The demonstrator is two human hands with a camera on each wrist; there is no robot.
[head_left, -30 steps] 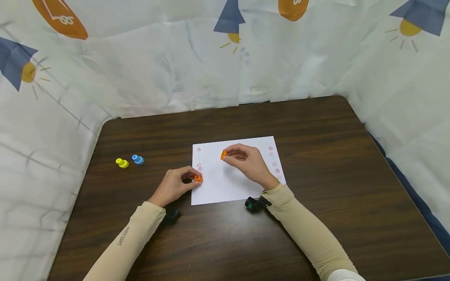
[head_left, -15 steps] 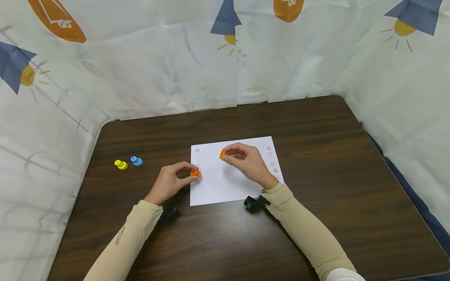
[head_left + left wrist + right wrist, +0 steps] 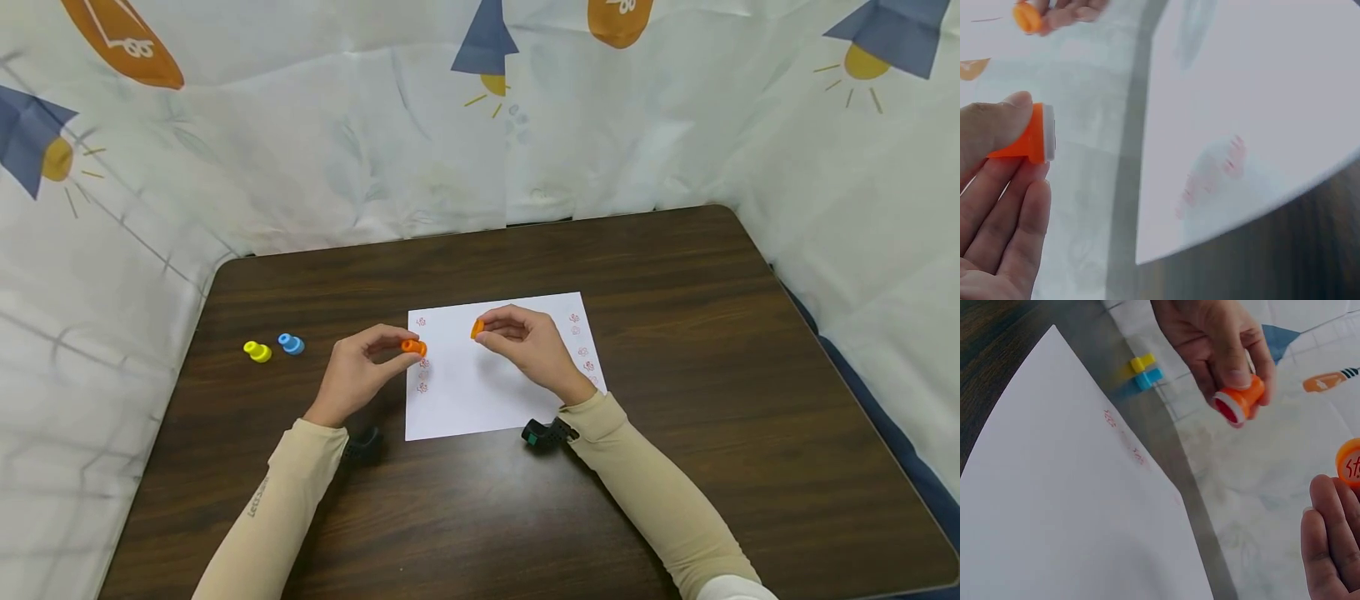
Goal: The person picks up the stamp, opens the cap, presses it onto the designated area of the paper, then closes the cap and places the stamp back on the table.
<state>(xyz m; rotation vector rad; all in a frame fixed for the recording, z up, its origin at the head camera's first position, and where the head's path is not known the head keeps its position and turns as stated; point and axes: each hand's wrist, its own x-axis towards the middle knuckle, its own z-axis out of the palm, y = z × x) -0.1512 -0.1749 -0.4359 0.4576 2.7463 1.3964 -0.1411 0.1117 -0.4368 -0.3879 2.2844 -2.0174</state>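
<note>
My left hand (image 3: 352, 379) pinches an orange self-inking stamp (image 3: 414, 347) between thumb and fingers, over the left edge of a white paper sheet (image 3: 465, 408). In the right wrist view the red stamping face of the stamp (image 3: 1235, 405) is uncovered, with a pale rim. My right hand (image 3: 532, 348) holds a small orange cap (image 3: 477, 330) above the paper, apart from the stamp. A red character shows on the cap (image 3: 1350, 464) in the right wrist view. Small red stamp prints (image 3: 423, 375) run down the sheet's left side, and others (image 3: 585, 352) down its right.
A yellow stamp (image 3: 258, 352) and a blue stamp (image 3: 292, 343) lie on the dark wooden table (image 3: 465, 517), left of the paper. White printed cloth (image 3: 337, 142) hangs behind and beside the table.
My left hand has risen and moved toward the far side along the paper's left edge, carrying the orange stamp. The right hand with the cap has hardly moved.
</note>
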